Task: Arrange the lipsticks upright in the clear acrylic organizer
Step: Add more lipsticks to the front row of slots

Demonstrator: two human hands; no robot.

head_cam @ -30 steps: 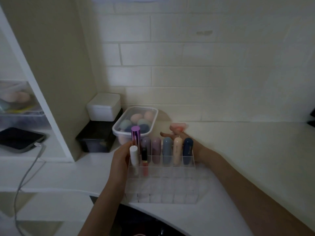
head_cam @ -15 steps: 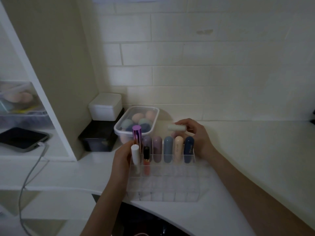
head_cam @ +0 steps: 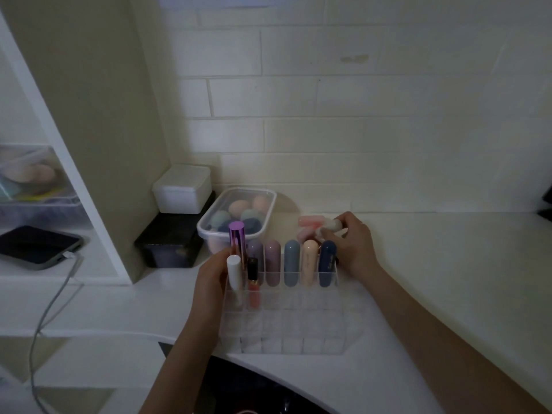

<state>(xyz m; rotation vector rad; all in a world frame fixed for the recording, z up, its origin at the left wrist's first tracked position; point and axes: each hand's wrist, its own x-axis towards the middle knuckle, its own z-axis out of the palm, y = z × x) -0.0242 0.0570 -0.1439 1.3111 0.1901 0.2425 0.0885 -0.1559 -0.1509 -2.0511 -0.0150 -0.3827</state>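
Note:
A clear acrylic organizer (head_cam: 294,333) with a grid of cells stands on the white counter. Its back row holds several upright lipsticks: metallic purple (head_cam: 236,240), mauve, pink (head_cam: 272,262), blue (head_cam: 291,262), peach (head_cam: 309,262) and navy (head_cam: 327,262). A white tube (head_cam: 233,271) and a black-capped gloss (head_cam: 253,282) stand in the second row. My left hand (head_cam: 210,282) grips the organizer's left side by the white tube. My right hand (head_cam: 351,243) is behind the organizer, fingers closed on a pale lipstick (head_cam: 330,227). Pink lipsticks (head_cam: 309,225) lie on the counter beside it.
A clear lidded tub of makeup sponges (head_cam: 239,218) sits behind the organizer, next to a white box (head_cam: 182,188) stacked on a black box (head_cam: 170,245). A shelf at left holds a phone (head_cam: 38,246) with a cable. A dark basin edge lies at the bottom.
My right hand reached behind the organizer, picked up a pale lipstick, and now holds it low beside the pink ones. My left hand stayed on the organizer.

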